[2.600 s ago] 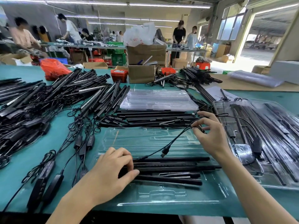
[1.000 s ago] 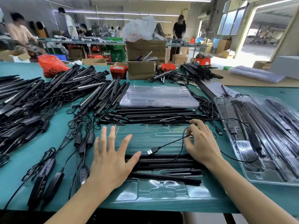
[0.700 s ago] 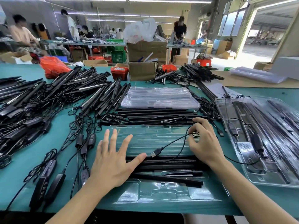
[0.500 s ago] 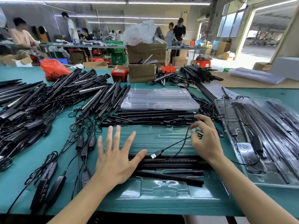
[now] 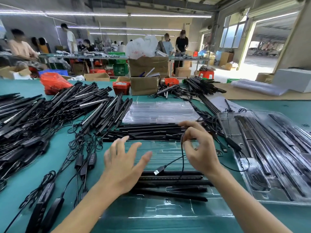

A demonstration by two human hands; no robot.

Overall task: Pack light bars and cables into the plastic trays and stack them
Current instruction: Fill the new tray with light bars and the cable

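Since the right hand [image 5: 200, 148] only pinches the cable [image 5: 182, 158] above the tray [image 5: 168, 214], left hand [image 5: 124, 165] spread open, that dangling USB plug [image 5: 157, 172] could easily snag the light bars [image 5: 171, 178] and drag them out.

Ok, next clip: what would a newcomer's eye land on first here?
Probably the two hands at centre: the right hand pinches a thin black cable whose USB plug dangles over the clear tray, while the left hand hovers open beside it. Next, the big tangled heap of black light bars covering the left of the green table.
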